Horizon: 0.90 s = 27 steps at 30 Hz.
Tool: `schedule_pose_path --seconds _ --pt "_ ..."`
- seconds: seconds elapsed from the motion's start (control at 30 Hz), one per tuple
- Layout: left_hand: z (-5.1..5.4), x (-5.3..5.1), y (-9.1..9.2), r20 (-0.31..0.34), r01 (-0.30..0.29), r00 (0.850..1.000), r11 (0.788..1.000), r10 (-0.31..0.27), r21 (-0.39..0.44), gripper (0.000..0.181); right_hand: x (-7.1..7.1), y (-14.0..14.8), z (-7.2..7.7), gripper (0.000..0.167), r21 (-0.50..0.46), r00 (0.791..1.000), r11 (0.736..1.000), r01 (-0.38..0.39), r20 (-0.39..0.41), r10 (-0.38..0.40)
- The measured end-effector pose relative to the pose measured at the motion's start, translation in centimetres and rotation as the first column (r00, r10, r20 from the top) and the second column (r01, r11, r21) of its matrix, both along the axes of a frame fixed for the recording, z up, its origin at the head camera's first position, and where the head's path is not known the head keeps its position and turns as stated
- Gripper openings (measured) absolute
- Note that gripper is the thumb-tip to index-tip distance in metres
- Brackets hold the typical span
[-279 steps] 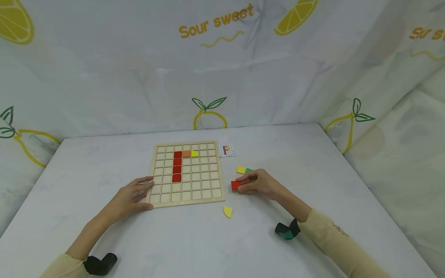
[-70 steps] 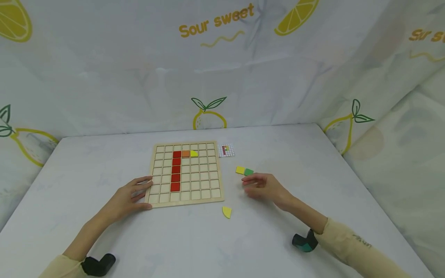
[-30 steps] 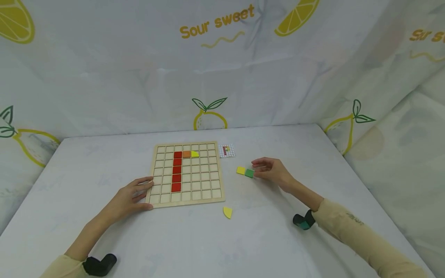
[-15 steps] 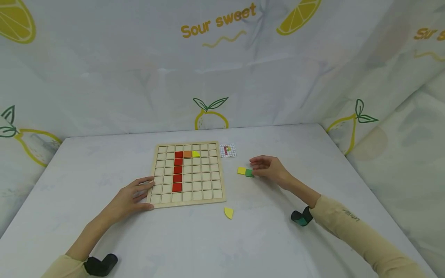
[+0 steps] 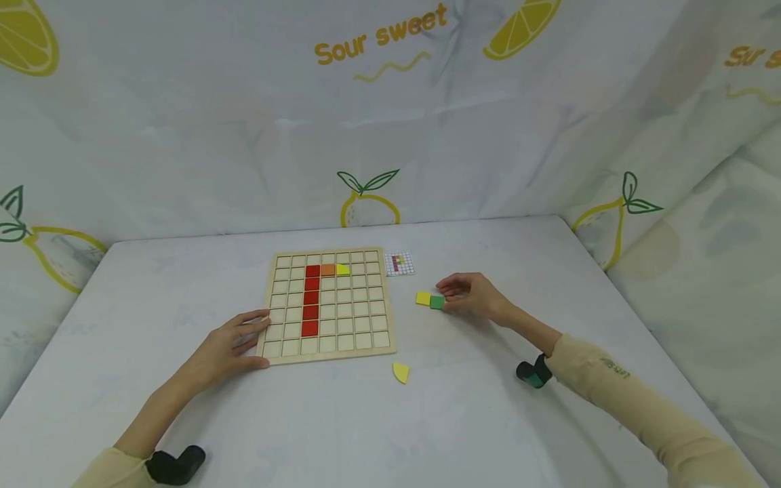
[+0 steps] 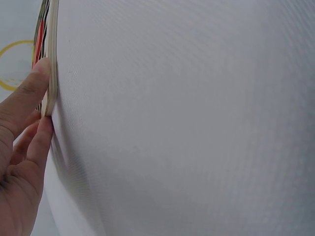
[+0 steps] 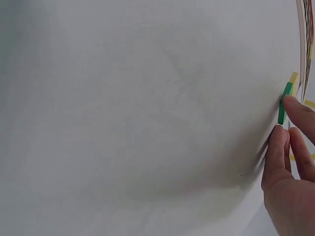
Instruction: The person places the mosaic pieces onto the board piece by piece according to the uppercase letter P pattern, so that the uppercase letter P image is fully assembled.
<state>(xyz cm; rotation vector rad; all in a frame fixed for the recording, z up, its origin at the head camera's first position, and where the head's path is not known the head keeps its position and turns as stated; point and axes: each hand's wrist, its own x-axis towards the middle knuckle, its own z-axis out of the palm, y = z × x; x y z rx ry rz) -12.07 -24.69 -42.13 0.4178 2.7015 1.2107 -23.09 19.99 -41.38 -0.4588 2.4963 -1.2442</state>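
My left hand [image 5: 222,349] rests along the left edge of a wooden grid board [image 5: 360,342], thumb at the near corner and fingers spread. The board carries a column of several red square tiles [image 5: 311,298], an orange tile [image 5: 328,270] and a yellow quarter-round tile [image 5: 343,270]. Right of the board, a green square tile [image 5: 436,303] lies against a yellow square tile [image 5: 423,298]. My right hand [image 5: 476,298] touches the green tile with its thumb; the other fingers stand apart from the thumb. The right wrist view shows that thumb on the green tile [image 7: 285,98].
A small pattern card [image 5: 399,263] lies at the board's far right corner. Another yellow quarter-round tile [image 5: 400,372] is on the white table [image 5: 342,427] near the board's front right corner. A printed cloth [image 5: 244,135] hangs behind the table.
The red tile from my right hand now sits at the bottom of the red column. That hand has moved to the green tile, which has turned slightly. My left hand has stayed put.
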Motion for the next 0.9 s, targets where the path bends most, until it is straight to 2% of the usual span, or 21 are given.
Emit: schedule_pose_path --seconds 0.1,0.23,0.37,0.63,0.77,0.9 --pt "0.0 0.0 0.0 0.005 -0.003 1.0 1.0 0.003 0.003 0.074 -0.3 0.1 -0.1 0.041 0.045 1.0 0.999 -0.007 -0.002 0.008" --pt "0.1 0.0 0.0 0.006 -0.006 1.0 1.0 0.006 0.002 0.074 -0.7 0.4 -0.3 0.034 0.091 0.997 0.994 -0.055 -0.044 0.059" --pt "0.1 0.0 0.0 0.007 -0.002 1.0 1.0 0.002 0.002 0.074 -1.0 0.8 -0.4 0.028 0.08 0.991 0.991 -0.111 -0.065 0.116" --pt "0.0 0.0 -0.1 0.01 0.002 1.0 1.0 -0.002 0.013 0.074 -1.9 1.9 -0.1 0.027 0.011 0.984 0.984 -0.179 -0.016 0.179" --pt "-0.1 0.0 -0.1 0.011 -0.002 1.0 1.0 0.002 0.012 0.075 -1.9 2.6 -0.2 0.032 -0.02 0.99 0.992 -0.123 0.073 0.125" --pt "-0.2 0.0 -0.2 0.008 -0.003 1.0 1.0 0.003 0.021 0.076 -1.7 2.9 -0.3 0.036 -0.066 0.986 0.997 -0.051 0.153 0.06"
